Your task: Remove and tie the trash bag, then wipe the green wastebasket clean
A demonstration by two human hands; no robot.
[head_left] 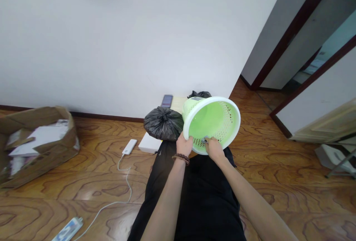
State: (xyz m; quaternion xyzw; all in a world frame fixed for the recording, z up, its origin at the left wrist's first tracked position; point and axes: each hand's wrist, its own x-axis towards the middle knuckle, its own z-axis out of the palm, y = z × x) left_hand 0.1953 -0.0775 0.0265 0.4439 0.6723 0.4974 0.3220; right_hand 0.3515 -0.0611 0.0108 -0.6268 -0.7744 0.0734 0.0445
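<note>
Right by the knees, a light green basket is held tipped way over, mouth facing the viewer. It's clamped at the lower-left rim by the left grip, which is closed on it. A small grey thing, too blurry to be made out, is pinched in the right grip, down by the holey inner wall. A knotted black bag can be seen just left of the basket, with a second dark bag partly hidden behind the basket.

Open cardboard box and white device with white cable on wood-grain floor
</note>
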